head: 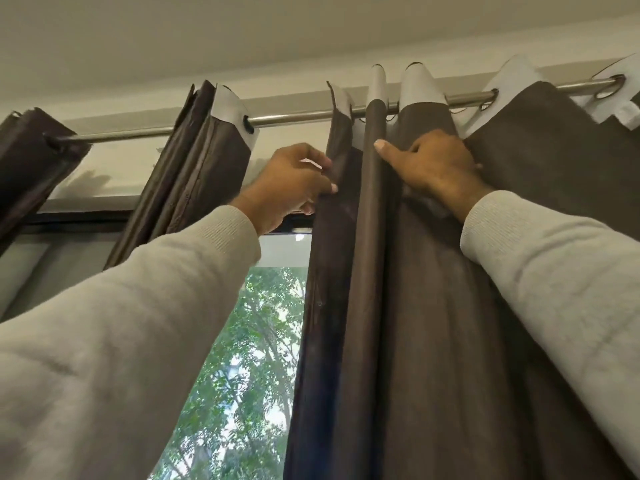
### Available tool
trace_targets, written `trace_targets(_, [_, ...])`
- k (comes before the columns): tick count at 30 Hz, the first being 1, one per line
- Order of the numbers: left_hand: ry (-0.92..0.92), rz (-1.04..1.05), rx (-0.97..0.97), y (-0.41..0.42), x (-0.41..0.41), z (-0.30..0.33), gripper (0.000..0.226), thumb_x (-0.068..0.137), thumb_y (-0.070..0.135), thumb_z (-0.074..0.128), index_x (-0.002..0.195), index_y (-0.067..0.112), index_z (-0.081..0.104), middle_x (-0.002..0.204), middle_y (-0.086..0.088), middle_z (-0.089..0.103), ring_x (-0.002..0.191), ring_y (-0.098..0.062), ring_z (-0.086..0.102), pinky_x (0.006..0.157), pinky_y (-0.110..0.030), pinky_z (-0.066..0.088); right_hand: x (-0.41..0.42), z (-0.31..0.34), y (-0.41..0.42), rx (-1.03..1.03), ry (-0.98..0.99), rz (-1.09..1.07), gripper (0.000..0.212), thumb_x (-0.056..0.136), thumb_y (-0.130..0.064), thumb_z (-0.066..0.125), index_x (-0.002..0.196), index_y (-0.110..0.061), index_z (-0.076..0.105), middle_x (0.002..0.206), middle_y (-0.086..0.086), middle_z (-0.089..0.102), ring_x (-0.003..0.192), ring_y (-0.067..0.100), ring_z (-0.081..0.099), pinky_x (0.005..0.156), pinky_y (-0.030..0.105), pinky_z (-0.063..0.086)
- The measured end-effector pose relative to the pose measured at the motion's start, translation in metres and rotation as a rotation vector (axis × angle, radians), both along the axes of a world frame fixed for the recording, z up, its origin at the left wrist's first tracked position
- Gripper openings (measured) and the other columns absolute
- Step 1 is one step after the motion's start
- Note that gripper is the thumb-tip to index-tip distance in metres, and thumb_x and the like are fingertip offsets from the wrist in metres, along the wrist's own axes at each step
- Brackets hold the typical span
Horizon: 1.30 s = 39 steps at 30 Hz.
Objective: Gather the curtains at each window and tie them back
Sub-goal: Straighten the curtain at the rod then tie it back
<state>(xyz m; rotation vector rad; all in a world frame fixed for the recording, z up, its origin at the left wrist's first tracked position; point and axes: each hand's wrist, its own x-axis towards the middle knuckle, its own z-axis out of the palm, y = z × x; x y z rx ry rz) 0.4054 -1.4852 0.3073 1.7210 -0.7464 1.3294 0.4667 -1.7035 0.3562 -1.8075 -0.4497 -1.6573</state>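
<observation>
Head view, along the rod (294,116): brown curtain (433,306) hung by eyelets, pleats bunched from mid-rod toward the right end. Long axis of every pleat vertical, dropping from rod to below frame; rod axis crosswise, rising slightly to the right. Gathering travel therefore along the rod, not down the fabric.

Just under the rod at mid-span: left hand (294,185) clamped on the curtain's leading edge, thumb and fingers pinching the outermost fold. Immediately to the right, right hand (433,164) laid over the next pleats, thumb extended against a rolled fold, remaining fingers curled into the cloth behind; full extent of that grip hidden by fabric. Hands near each other, separated by one rolled pleat, both high on the curtain close to the heading.

Left of the hands: bare stretch of rod, then a second panel (194,174) already stacked tight, and a third bundle (31,150) at the left edge of frame. Between panels: window (256,341) exposed, foliage beyond.

Judgement: step in hand is compressing the top pleats. Leading edge lies nearest the left hand, so pushing rightward toward the right hand looks the likely closing direction. Tie-back not visible; tying not yet done on this panel. Possible snag: eyelets binding on the rod if pushed at an angle.
</observation>
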Motion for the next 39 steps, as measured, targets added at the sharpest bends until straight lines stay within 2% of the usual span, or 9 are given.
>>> trace_targets(3, [-0.057,0.04,-0.038,0.009,0.002,0.003,0.037,0.094,0.004,0.08,0.124,0.013,0.06,0.091,-0.004,0.076,0.08,-0.019,0.077,0.06,-0.025,0.06,-0.014,0.008,0.011,-0.016,-0.041,0.054,0.073,0.075,-0.09,0.057,0.093,-0.022,0.078,0.102,0.003,0.076,0.114,0.032,0.066,0.113,0.064,0.04])
trace_targets(8, [0.024,-0.043,-0.02,0.03,0.006,-0.001,0.037,0.09,0.011,0.086,0.123,0.009,0.067,0.106,-0.012,0.075,0.092,-0.025,0.077,0.075,-0.034,0.066,-0.026,0.016,0.053,-0.037,0.027,-0.045,0.021,0.092,-0.035,0.071,0.108,-0.024,0.079,0.126,0.0,0.072,0.129,0.031,0.058,0.118,0.059,0.03])
trace_targets(14, [0.057,-0.142,0.05,0.036,0.014,0.003,0.019,0.096,0.005,0.078,0.114,0.006,0.072,0.087,-0.006,0.075,0.078,-0.022,0.073,0.07,-0.034,0.064,-0.039,0.033,0.089,-0.213,0.058,0.203,0.028,0.101,-0.017,0.067,0.126,-0.008,0.075,0.133,0.005,0.069,0.126,0.024,0.063,0.105,0.025,0.047])
trace_targets(20, [0.058,-0.068,-0.018,0.023,0.017,0.006,0.003,0.102,0.011,0.065,0.103,0.014,0.063,0.108,-0.012,0.071,0.104,-0.029,0.073,0.075,-0.034,0.06,-0.026,0.021,0.017,0.173,-0.211,-0.253,0.055,0.094,-0.059,0.058,0.127,-0.014,0.066,0.134,0.017,0.061,0.124,0.042,0.058,0.101,0.054,0.051])
trace_targets(23, [0.085,-0.006,-0.054,0.008,0.023,0.014,0.029,0.101,0.025,0.071,0.124,0.019,0.055,0.118,-0.009,0.068,0.104,-0.029,0.072,0.08,-0.04,0.063,-0.016,0.019,-0.016,0.167,-0.022,-0.307,0.082,0.081,-0.072,0.067,0.139,-0.015,0.059,0.143,0.018,0.058,0.13,0.044,0.056,0.104,0.056,0.051])
trace_targets(29, [0.07,0.054,-0.048,-0.013,0.032,0.021,0.045,0.105,0.011,0.062,0.145,0.029,0.054,0.128,-0.007,0.07,0.104,-0.032,0.075,0.084,-0.049,0.068,-0.01,0.006,-0.018,-0.065,0.073,-0.202,0.034,0.094,-0.022,0.067,0.125,-0.009,0.071,0.132,0.019,0.067,0.123,0.041,0.062,0.101,0.042,0.052])
trace_targets(32, [0.057,-0.007,0.006,-0.028,0.032,0.02,0.046,0.107,0.004,0.059,0.148,0.026,0.058,0.124,-0.009,0.074,0.103,-0.034,0.077,0.082,-0.051,0.068,-0.003,0.01,0.01,-0.225,0.001,0.001,0.033,0.095,-0.016,0.067,0.126,-0.013,0.074,0.13,0.012,0.071,0.122,0.033,0.066,0.104,0.036,0.052])
trace_targets(36, [0.019,-0.034,0.028,-0.036,0.031,0.019,0.036,0.108,0.001,0.054,0.134,0.024,0.065,0.116,-0.012,0.077,0.103,-0.033,0.077,0.087,-0.051,0.067,0.001,0.019,0.033,-0.39,0.073,0.345,0.032,0.1,-0.006,0.067,0.13,-0.012,0.072,0.112,0.006,0.073,0.097,0.02,0.069,0.082,0.024,0.058])
trace_targets(39, [0.063,-0.1,0.026,-0.027,0.029,0.018,0.034,0.106,0.002,0.057,0.132,0.023,0.065,0.11,-0.012,0.079,0.092,-0.027,0.08,0.084,-0.048,0.068,0.003,0.021,0.012,-0.469,0.113,0.339,0.03,0.102,-0.005,0.063,0.131,-0.009,0.072,0.119,0.009,0.071,0.107,0.022,0.066,0.098,0.03,0.054])
